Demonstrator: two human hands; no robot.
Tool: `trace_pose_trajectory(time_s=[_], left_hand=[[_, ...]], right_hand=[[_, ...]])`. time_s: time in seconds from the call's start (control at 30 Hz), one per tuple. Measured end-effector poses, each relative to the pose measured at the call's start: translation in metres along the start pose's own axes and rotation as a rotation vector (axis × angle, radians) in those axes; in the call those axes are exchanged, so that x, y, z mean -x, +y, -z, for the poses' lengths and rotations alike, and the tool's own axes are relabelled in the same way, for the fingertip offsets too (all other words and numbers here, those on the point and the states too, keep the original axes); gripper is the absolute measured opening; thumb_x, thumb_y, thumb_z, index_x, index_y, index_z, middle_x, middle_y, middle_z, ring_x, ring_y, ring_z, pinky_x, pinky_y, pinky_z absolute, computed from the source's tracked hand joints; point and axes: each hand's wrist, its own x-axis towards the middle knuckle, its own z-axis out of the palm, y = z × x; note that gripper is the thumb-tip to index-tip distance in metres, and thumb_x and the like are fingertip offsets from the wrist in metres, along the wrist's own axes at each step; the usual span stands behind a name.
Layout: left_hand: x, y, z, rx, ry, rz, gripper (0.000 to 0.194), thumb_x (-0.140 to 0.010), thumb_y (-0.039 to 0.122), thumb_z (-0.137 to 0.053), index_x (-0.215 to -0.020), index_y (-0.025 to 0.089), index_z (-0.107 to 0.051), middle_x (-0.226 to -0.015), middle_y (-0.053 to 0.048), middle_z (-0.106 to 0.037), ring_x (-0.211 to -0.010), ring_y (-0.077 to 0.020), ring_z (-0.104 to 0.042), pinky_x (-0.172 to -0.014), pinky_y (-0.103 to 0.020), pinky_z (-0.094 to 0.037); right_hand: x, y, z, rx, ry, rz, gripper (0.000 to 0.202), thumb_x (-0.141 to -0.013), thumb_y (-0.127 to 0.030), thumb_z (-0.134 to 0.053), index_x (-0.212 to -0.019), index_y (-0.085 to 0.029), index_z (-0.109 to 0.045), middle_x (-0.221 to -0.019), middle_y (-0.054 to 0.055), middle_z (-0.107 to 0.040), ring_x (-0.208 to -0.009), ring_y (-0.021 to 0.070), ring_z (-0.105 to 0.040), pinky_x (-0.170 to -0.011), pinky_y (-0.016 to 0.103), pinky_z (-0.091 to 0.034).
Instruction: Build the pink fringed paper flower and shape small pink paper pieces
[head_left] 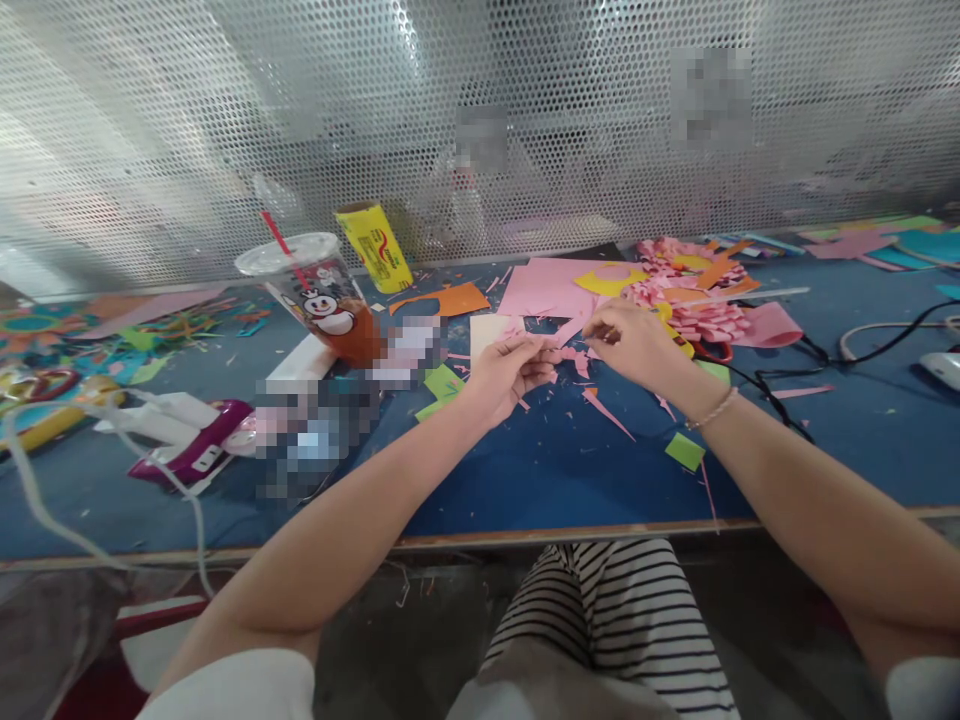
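Above the blue table, my left hand (517, 372) is closed in a pinch on a small piece of pink paper (556, 355) that sticks out past the fingertips. Just to its right, my right hand (622, 335) has its fingers curled together. Whatever may be between them is too small to make out. Pink paper scraps (581, 362) lie below and between the hands. Behind them is a larger pink sheet (540, 287), and a cream paper square (486, 336) lies beside my left hand. Curled pink paper fringe (712, 318) is heaped right of my right hand.
At the left stand a plastic cup (330, 300) with a red straw and a yellow roll (376, 247). A purple power strip (191, 445) with white cables lies farther left. Black cables (817, 358) and a white mouse (941, 369) are at the right. Perforated metal (420, 130) closes off the back.
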Motion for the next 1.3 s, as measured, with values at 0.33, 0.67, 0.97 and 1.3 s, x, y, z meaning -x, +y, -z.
trace_pose_trajectory(time_s=[0.33, 0.67, 0.97, 1.3], left_hand=[[0.001, 0.007, -0.001, 0.064, -0.086, 0.126, 0.017, -0.078, 0.023, -0.056, -0.077, 0.009, -0.066, -0.065, -0.006, -0.065, -0.056, -0.0076, -0.058, -0.056, -0.019, -0.047], [0.005, 0.038, 0.01, 0.086, -0.337, 0.359, 0.032, -0.085, 0.025, -0.042, -0.099, 0.003, -0.061, -0.071, -0.01, -0.067, -0.057, -0.0086, -0.058, -0.056, -0.02, -0.049], [0.001, 0.04, 0.015, 0.119, -0.401, 0.45, 0.037, -0.087, 0.029, -0.039, -0.101, 0.001, -0.059, -0.07, -0.011, -0.066, -0.058, -0.009, -0.058, -0.055, -0.019, -0.048], [0.005, 0.046, 0.016, 0.074, -0.418, 0.31, 0.04, -0.085, 0.033, -0.039, -0.103, 0.003, -0.059, -0.065, -0.009, -0.062, -0.053, -0.0074, -0.052, -0.055, -0.019, -0.045]], right_hand=[[0.005, -0.018, -0.009, 0.003, 0.016, 0.221, 0.01, -0.082, -0.019, -0.052, -0.082, -0.017, -0.062, -0.079, 0.004, -0.062, -0.075, 0.0141, -0.057, -0.07, 0.03, -0.047], [0.005, -0.022, 0.01, 0.356, -0.067, 0.527, 0.023, -0.084, -0.007, -0.038, -0.082, -0.015, -0.059, -0.078, 0.007, -0.058, -0.077, 0.0169, -0.051, -0.074, 0.033, -0.045], [0.004, -0.027, 0.013, 0.509, -0.209, 0.555, 0.022, -0.081, -0.005, -0.037, -0.077, -0.013, -0.057, -0.075, 0.008, -0.052, -0.074, 0.0188, -0.044, -0.073, 0.034, -0.043], [0.003, -0.026, 0.006, 0.206, -0.037, 0.392, 0.019, -0.087, -0.015, -0.035, -0.078, -0.018, -0.051, -0.083, 0.006, -0.055, -0.081, 0.0182, -0.049, -0.08, 0.036, -0.042]])
